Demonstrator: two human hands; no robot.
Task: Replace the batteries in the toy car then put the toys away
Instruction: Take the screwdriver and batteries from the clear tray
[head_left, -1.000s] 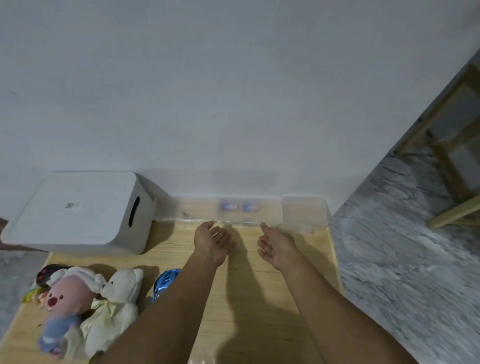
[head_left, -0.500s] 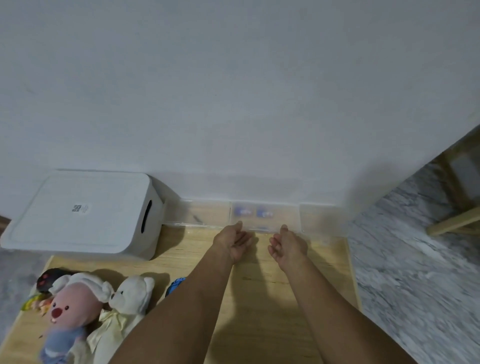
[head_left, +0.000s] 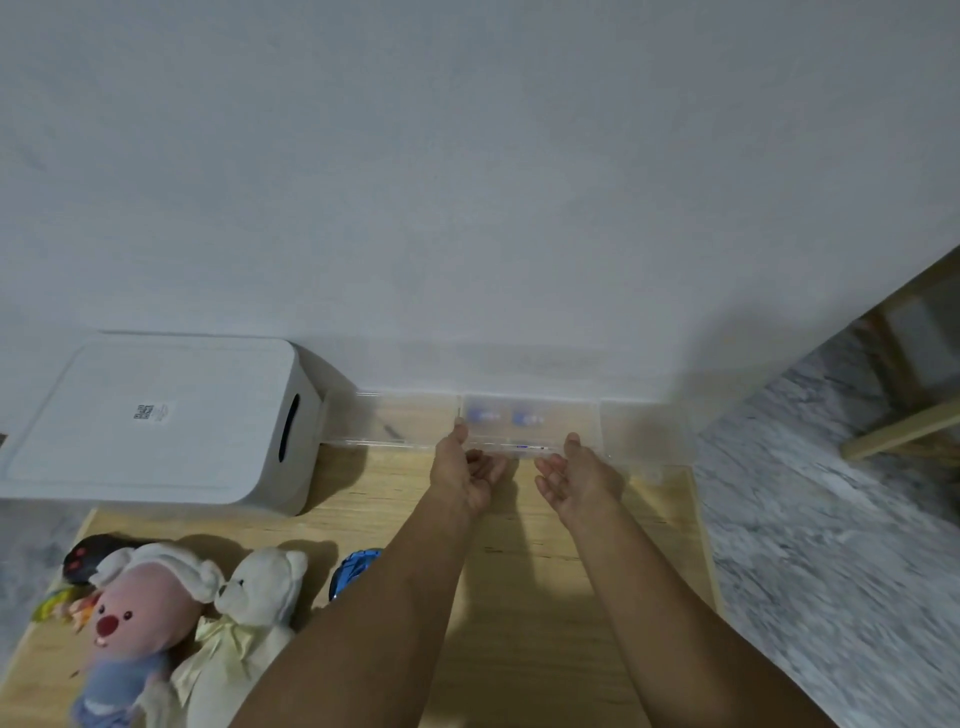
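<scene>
clear tray: long see-through organiser, set hard against the far wall, just right of the white box; likely parked there to keep small parts off the work surface.
batteries: two blue-and-white cells lying side by side in the tray's middle compartment, far side of both hands, between the two thumbs.
left hand: palm turned up, fingers tucked low at the tray's near wall, thumb raised at the left divider; seems to be taking hold of the tray from below, but whether the fingers truly clamp it i cannot tell.
right hand: mirror of the left, thumb up by the tray's near rim, fingers loosely curled below; grip likewise cannot be told.
reason for hold: two-handed, underhand, judged as a way to draw or lift the tray level so the cells do not roll.
toy car: blue, near left, half hidden behind the left forearm, well apart from both hands.
white box: lidded, far left, judged the store for the toys.
plush toys: pink one and cream bear, near left corner of the wooden table.
step: fetching batteries; swap not yet begun.
</scene>
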